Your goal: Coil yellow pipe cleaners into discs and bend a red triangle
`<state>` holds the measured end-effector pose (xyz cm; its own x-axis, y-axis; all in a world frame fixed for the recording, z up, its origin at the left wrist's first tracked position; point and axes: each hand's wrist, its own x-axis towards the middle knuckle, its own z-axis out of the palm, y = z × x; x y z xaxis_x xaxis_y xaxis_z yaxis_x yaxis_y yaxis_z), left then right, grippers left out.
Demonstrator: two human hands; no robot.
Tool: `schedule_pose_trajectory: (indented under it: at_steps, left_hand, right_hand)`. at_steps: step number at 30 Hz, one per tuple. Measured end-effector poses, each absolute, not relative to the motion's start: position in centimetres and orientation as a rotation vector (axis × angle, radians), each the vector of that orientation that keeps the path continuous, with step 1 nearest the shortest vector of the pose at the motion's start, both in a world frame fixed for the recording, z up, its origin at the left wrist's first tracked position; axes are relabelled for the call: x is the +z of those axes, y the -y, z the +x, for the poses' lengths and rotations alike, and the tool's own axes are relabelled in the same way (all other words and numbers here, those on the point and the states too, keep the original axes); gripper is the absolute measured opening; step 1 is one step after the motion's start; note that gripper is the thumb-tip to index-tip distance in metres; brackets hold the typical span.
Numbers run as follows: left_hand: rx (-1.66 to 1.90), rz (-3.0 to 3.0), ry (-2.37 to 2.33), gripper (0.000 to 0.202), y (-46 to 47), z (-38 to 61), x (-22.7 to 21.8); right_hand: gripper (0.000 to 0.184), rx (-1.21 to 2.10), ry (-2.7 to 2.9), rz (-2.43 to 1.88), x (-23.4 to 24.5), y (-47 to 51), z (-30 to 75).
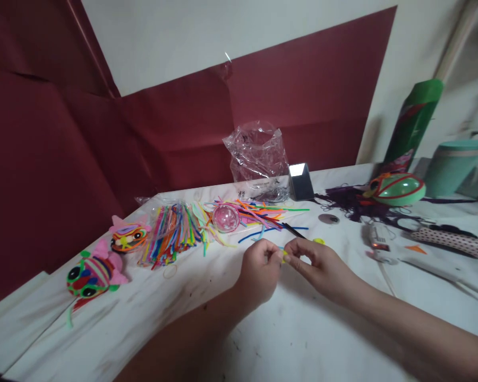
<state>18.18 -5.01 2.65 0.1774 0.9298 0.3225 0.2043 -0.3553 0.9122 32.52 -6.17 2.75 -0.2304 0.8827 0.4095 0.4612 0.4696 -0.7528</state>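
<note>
My left hand and my right hand meet over the middle of the table, thumbs and fingertips pinched together. Between them is a small yellow piece, mostly hidden by the fingers; it may be bent pipe cleaner. A second yellow piece shows just behind my right hand. Beyond the fingers lie a blue pipe cleaner and a slim black object, partly hidden. A bundle of coloured pipe cleaners is to the left, beside a clear round plastic piece.
Two decorated fish-like figures sit at the left. A clear plastic bag and a dark box stand at the back. To the right are a green balloon-shaped piece, a glue gun, a dotted case and a green cup.
</note>
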Motion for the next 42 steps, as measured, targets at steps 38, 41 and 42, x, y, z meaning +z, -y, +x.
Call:
schedule_pose_trajectory:
  at_steps: [38, 41, 42]
  left_hand:
    - [1.190, 1.516, -0.965, 0.012, 4.0, 18.1, 1.9]
    - [1.217, 1.520, -0.977, 0.012, 4.1, 17.9, 2.1]
    - [1.228, 1.518, -0.983, 0.012, 4.1, 17.9, 2.2]
  right_hand:
    - [0.022, 1.006, 1.583, -1.054, 2.4, 5.2, 32.5]
    - [0.022, 1.049, 1.633, -1.001, 2.5, 5.1, 32.7]
    - [0.022, 1.078, 1.652, -0.980, 2.7, 5.1, 32.8]
